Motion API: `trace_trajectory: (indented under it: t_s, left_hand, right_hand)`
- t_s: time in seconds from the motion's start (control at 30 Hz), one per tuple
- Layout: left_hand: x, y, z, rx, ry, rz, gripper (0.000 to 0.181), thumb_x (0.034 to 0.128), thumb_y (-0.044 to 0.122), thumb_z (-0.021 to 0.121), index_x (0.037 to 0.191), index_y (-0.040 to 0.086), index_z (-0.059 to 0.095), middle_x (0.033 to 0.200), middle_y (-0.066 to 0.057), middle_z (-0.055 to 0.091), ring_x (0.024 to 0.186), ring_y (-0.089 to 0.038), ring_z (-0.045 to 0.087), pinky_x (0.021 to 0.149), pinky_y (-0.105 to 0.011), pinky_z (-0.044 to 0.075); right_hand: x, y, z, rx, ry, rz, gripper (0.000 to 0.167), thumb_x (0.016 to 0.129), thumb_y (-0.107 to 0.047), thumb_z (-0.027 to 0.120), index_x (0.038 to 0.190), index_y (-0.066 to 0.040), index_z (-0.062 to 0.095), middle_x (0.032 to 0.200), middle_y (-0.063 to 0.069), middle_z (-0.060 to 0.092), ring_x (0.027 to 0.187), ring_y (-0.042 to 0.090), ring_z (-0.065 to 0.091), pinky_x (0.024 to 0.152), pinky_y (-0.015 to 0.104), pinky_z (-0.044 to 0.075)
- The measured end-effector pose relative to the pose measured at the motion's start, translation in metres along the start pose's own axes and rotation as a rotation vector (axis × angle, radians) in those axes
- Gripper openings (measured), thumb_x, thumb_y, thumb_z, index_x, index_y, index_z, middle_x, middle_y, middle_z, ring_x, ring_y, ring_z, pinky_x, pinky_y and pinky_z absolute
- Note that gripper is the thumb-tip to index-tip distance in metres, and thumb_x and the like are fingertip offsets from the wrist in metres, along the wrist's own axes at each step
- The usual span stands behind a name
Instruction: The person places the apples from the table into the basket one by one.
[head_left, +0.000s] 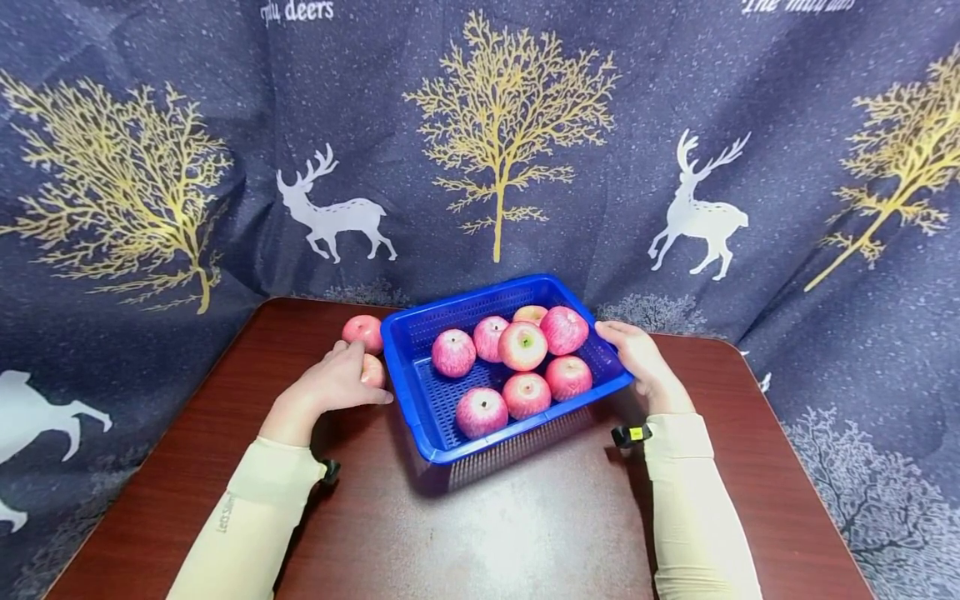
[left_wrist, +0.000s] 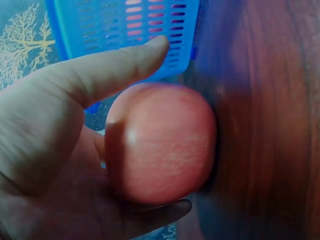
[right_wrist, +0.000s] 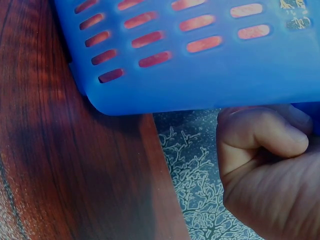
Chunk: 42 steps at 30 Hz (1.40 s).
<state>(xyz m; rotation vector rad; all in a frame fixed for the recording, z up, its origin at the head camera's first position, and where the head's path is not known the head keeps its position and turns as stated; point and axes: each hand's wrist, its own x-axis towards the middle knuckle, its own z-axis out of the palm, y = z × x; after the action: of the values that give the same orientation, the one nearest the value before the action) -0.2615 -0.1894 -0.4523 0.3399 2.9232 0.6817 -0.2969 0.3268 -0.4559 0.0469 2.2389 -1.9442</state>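
Observation:
A blue plastic basket (head_left: 420,429) with slotted walls holds several red apples (head_left: 482,412). My right hand (head_left: 643,360) grips its right rim, fingers curled at the edge in the right wrist view. Left of the basket, my left hand (head_left: 335,385) is spread around a red apple (left_wrist: 162,145) on the table, thumb on one side and fingers on the other. From the left wrist view, a gap shows between the straight thumb and that apple. Just behind it sits another apple (head_left: 363,332), close to the basket's left wall.
The brown wooden table (head_left: 517,533) has rounded back corners. Behind it hangs a dark blue cloth (head_left: 450,208) printed with trees and deer. A black wrist strap (head_left: 630,435) circles the right forearm, and another (head_left: 328,472) the left.

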Motion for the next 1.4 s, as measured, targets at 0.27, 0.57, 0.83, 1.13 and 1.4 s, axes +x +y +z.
trace_trajectory:
  t_s: [0.27, 0.57, 0.83, 1.13, 1.4]
  left_hand:
    - [-0.001, 0.003, 0.003, 0.023, 0.002, -0.001, 0.092, 0.0796, 0.044, 0.095, 0.142, -0.008, 0.052, 0.126, -0.032, 0.06, 0.119, -0.051, 0.065, 0.102, -0.065, 0.055]
    - [0.001, 0.001, 0.003, 0.032, -0.014, -0.024, 0.088, 0.084, 0.045, 0.09, 0.142, -0.008, 0.052, 0.127, -0.033, 0.061, 0.121, -0.05, 0.065, 0.102, -0.066, 0.054]
    - [0.004, -0.005, 0.004, 0.031, -0.007, -0.015, 0.088, 0.085, 0.047, 0.088, 0.143, -0.008, 0.051, 0.128, -0.032, 0.062, 0.121, -0.049, 0.065, 0.103, -0.065, 0.055]
    - [0.003, -0.007, -0.001, 0.015, 0.015, 0.005, 0.081, 0.0879, 0.042, 0.087, 0.142, -0.008, 0.053, 0.13, -0.031, 0.063, 0.123, -0.048, 0.063, 0.104, -0.065, 0.054]
    - [0.0, -0.006, -0.008, -0.018, 0.061, 0.023, 0.074, 0.0883, 0.04, 0.087, 0.137, -0.006, 0.055, 0.123, -0.028, 0.063, 0.118, -0.045, 0.062, 0.1, -0.064, 0.055]
  right_hand:
    - [-0.001, -0.001, 0.002, 0.03, 0.004, 0.015, 0.04, 0.113, -0.038, 0.063, 0.134, -0.004, 0.065, 0.096, -0.002, 0.077, 0.081, 0.011, 0.076, 0.071, 0.031, 0.065]
    - [0.001, 0.0, 0.001, 0.026, 0.007, 0.021, 0.034, 0.113, -0.039, 0.063, 0.129, -0.01, 0.068, 0.097, -0.002, 0.077, 0.082, 0.012, 0.076, 0.071, 0.032, 0.065]
    - [0.0, 0.0, 0.001, 0.011, 0.005, 0.014, 0.035, 0.113, -0.039, 0.063, 0.129, -0.008, 0.068, 0.098, -0.001, 0.077, 0.083, 0.013, 0.076, 0.073, 0.032, 0.065]
    - [0.0, 0.0, 0.0, 0.017, -0.009, 0.022, 0.04, 0.113, -0.04, 0.062, 0.133, -0.006, 0.065, 0.101, -0.001, 0.078, 0.087, 0.014, 0.077, 0.076, 0.033, 0.066]
    - [0.0, 0.0, 0.0, 0.026, 0.007, 0.025, 0.038, 0.113, -0.038, 0.063, 0.133, -0.006, 0.065, 0.1, -0.002, 0.078, 0.086, 0.013, 0.077, 0.074, 0.032, 0.065]
